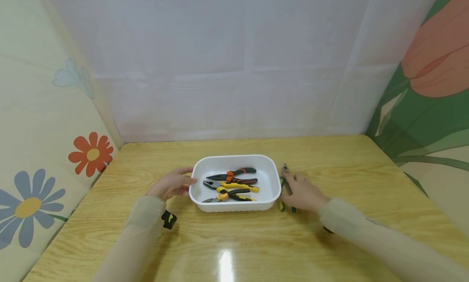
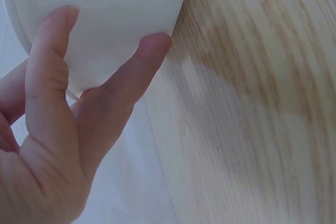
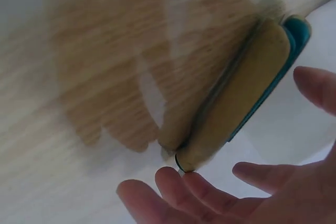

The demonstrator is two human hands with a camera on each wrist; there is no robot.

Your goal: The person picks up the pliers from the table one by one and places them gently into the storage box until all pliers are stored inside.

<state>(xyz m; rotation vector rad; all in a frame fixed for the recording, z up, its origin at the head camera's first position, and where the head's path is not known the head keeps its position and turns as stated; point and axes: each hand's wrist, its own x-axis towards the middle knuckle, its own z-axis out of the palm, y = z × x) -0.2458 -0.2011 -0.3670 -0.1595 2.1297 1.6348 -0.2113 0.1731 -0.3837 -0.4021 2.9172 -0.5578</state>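
A white plastic basin holds several pliers. My left hand holds its left end, one digit over the rim and the others along the outer wall; the left wrist view shows fingers against the white wall. Inside lie long-nose pliers with black and red handles, pliers with yellow handles, and pliers with yellow and black handles. My right hand is over green-and-yellow-handled pliers beside the basin's right end. In the right wrist view its fingers are spread around these pliers, fingertips close to one end.
The wood-grain table carries the basin near its middle. A pale cloth hangs along the far edge. Flower-printed panels stand at the left, with a large tulip print at the right.
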